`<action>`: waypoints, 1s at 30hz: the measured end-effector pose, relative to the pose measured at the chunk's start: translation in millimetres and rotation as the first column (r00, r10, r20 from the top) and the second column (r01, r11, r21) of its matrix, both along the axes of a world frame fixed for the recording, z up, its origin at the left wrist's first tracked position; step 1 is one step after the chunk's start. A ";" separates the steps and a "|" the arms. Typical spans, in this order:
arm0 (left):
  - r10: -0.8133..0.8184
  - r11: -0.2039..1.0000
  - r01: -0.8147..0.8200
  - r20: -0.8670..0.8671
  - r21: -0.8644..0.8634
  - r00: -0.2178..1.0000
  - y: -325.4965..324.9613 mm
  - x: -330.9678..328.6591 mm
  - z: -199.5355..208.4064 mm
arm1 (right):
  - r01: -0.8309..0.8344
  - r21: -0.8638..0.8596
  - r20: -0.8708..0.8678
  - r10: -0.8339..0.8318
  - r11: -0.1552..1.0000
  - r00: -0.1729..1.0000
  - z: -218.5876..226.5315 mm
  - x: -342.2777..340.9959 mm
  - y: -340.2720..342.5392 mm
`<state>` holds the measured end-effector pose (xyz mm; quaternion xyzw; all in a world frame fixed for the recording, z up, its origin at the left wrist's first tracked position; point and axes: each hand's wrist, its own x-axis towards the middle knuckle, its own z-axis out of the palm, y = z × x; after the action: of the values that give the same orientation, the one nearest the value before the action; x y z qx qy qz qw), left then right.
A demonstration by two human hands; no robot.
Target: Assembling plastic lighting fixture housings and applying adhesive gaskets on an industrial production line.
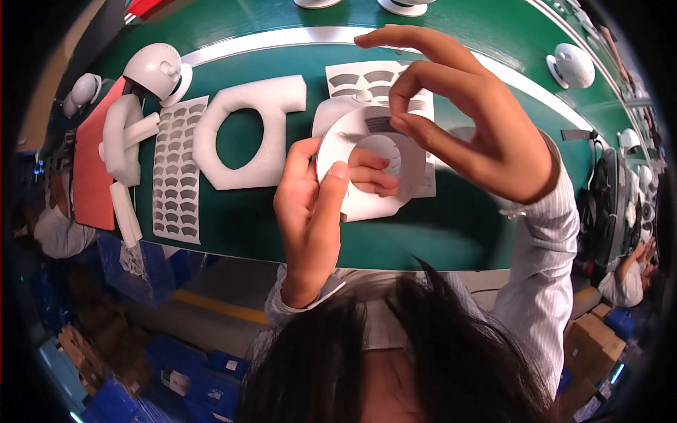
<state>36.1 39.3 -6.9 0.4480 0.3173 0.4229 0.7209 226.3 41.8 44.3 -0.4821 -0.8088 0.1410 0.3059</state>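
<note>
My left hand [310, 208] grips a white round plastic base [335, 144] with a wide central opening, thumb on its face, fingers showing through the opening. A dark grey curved sticker [377, 125] lies at the far part of its face. At the sticker's right end, the thumb and index finger of my right hand [479, 113] pinch together; the other fingers are raised and spread. Behind the base is a sheet of grey curved stickers [363, 74], partly covered by a white part [328, 116]. How firmly the pinched sticker touches the base is hard to tell.
On the green table [247, 229], a white foam frame [211, 134] and a long sticker sheet [176, 176] lie to the left. Beyond them stand a white domed device [151, 70] and a red-orange mat [95, 169]. Another device [572, 65] sits far right; cardboard boxes [592, 342] are lower right.
</note>
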 end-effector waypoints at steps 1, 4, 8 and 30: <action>-0.016 1.000 0.016 0.010 0.014 1.000 0.5 1.9 -1.1 | 0.010 -0.002 0.006 -0.010 1.000 1.000 -2.2 3.5 1.0; -0.017 1.000 0.017 0.021 0.022 1.000 -0.3 6.8 -0.4 | 0.011 0.015 0.059 -0.012 1.000 0.998 -10.1 9.1 6.3; -0.014 0.999 0.013 0.031 0.039 0.999 -1.5 8.1 -2.9 | -0.016 0.024 -0.015 0.017 1.000 1.000 -14.5 8.4 7.6; 0.013 0.994 -0.023 0.095 0.109 0.995 -8.3 15.9 -12.1 | 0.151 0.023 0.159 -0.152 0.988 0.975 -22.1 6.6 12.1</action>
<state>52.1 31.0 -19.1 0.4637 0.2633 0.4667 0.7056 232.9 53.9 22.3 -0.5504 -0.7924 0.0736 0.2524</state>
